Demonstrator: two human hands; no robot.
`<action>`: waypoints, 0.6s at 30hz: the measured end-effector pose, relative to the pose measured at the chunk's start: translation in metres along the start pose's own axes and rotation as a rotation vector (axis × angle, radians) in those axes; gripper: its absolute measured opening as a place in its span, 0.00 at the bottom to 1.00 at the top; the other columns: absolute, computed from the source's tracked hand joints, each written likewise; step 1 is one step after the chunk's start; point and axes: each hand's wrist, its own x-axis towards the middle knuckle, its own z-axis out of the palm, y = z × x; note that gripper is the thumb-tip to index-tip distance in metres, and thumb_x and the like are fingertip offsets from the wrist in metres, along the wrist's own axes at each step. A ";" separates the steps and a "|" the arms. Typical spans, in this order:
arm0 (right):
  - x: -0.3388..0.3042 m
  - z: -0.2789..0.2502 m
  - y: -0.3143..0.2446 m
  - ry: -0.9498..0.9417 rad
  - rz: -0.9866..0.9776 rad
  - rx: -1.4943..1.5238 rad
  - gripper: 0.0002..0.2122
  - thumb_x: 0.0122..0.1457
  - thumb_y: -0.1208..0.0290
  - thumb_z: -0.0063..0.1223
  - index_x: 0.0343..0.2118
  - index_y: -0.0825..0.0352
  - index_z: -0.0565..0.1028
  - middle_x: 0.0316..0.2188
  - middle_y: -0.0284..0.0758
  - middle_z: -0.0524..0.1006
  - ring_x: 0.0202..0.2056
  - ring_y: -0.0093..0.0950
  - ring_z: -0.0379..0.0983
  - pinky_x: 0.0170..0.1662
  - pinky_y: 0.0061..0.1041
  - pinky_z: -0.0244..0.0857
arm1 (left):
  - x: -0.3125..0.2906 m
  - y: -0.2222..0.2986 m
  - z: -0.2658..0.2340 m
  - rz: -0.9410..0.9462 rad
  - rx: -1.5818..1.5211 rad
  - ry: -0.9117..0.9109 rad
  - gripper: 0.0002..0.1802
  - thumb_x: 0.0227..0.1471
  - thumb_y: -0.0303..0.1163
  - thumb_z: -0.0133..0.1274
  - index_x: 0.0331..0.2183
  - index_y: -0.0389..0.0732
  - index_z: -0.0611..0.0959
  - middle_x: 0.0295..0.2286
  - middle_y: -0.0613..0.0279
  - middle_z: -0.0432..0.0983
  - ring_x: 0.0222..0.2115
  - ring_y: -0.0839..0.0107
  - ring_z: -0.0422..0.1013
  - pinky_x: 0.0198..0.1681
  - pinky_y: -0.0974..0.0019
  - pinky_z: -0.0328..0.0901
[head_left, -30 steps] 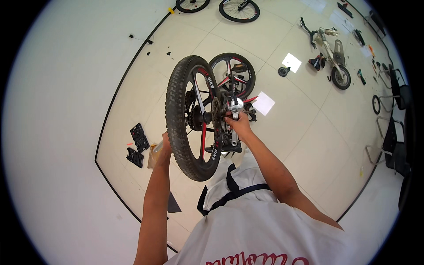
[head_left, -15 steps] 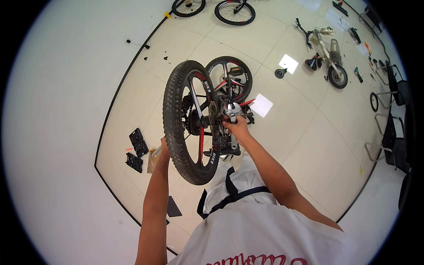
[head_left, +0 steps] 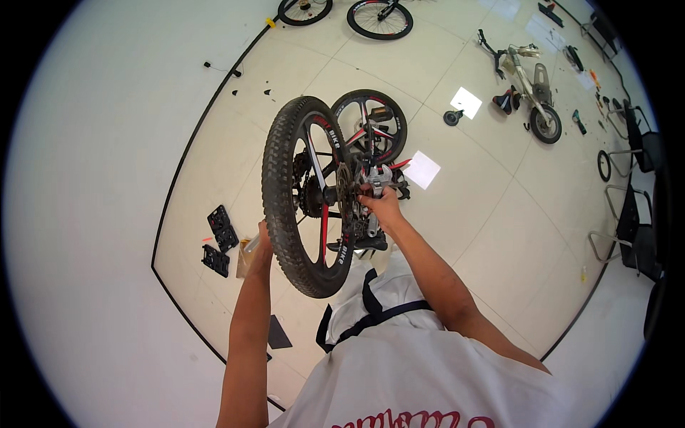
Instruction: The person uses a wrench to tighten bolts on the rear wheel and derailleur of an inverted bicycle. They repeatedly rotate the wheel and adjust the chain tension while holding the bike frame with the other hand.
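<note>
A bicycle wheel with a thick knobby tire (head_left: 280,207) and red, white and black spokes stands upright in front of me, fixed to an upturned bicycle frame. At its hub, my right hand (head_left: 385,207) is closed around a silver adjustable wrench (head_left: 379,177), with its fingertips close to the axle. The wrench's jaws point away from me. A chain and sprockets (head_left: 312,196) show between the spokes. On the wheel's other side is my left hand (head_left: 265,234), mostly hidden behind the tire. A silvery bar (head_left: 251,245) shows beside it; its fingers appear bent.
The bicycle's other wheel (head_left: 369,127) lies beyond the near one. Black tool cases (head_left: 222,228) lie open at the left, near a dark flat plate (head_left: 280,333). A partly dismantled scooter (head_left: 531,89) lies at the far right. Chairs (head_left: 635,221) line the right wall.
The wrench has turned slightly in my right hand: its handle end has shifted a little to the left. My left hand stays beside the tire.
</note>
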 end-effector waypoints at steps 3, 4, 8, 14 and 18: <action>-0.003 0.004 -0.004 0.073 0.018 0.027 0.11 0.49 0.69 0.66 0.32 0.65 0.75 0.24 0.27 0.74 0.21 0.18 0.67 0.23 0.19 0.61 | -0.001 -0.002 0.000 -0.019 -0.033 -0.004 0.10 0.44 0.37 0.55 0.23 0.40 0.78 0.18 0.57 0.76 0.20 0.60 0.74 0.26 0.59 0.67; -0.008 0.012 -0.013 0.167 0.031 -0.017 0.12 0.49 0.67 0.66 0.32 0.65 0.75 0.24 0.27 0.75 0.22 0.19 0.68 0.24 0.19 0.62 | -0.002 -0.003 -0.001 -0.031 -0.048 -0.005 0.10 0.44 0.37 0.55 0.23 0.40 0.78 0.18 0.57 0.76 0.20 0.60 0.74 0.26 0.59 0.67; -0.001 0.006 -0.007 0.146 -0.007 -0.365 0.15 0.50 0.61 0.66 0.33 0.66 0.76 0.26 0.29 0.76 0.23 0.21 0.71 0.25 0.22 0.64 | -0.001 0.001 -0.002 -0.037 -0.068 0.002 0.10 0.44 0.37 0.55 0.23 0.40 0.78 0.18 0.57 0.76 0.20 0.60 0.74 0.26 0.59 0.67; 0.003 -0.003 -0.005 -0.046 0.078 -0.001 0.10 0.50 0.73 0.65 0.34 0.66 0.77 0.26 0.29 0.76 0.23 0.18 0.70 0.22 0.20 0.63 | 0.002 0.016 -0.004 0.108 0.166 0.049 0.10 0.45 0.36 0.54 0.24 0.39 0.77 0.18 0.56 0.75 0.20 0.63 0.73 0.26 0.59 0.67; -0.001 0.001 -0.012 -0.017 0.097 0.044 0.11 0.50 0.72 0.66 0.34 0.66 0.76 0.25 0.29 0.76 0.23 0.19 0.71 0.21 0.20 0.64 | -0.002 0.009 -0.005 0.106 0.158 0.039 0.10 0.45 0.36 0.54 0.24 0.39 0.77 0.18 0.57 0.75 0.20 0.64 0.73 0.26 0.59 0.67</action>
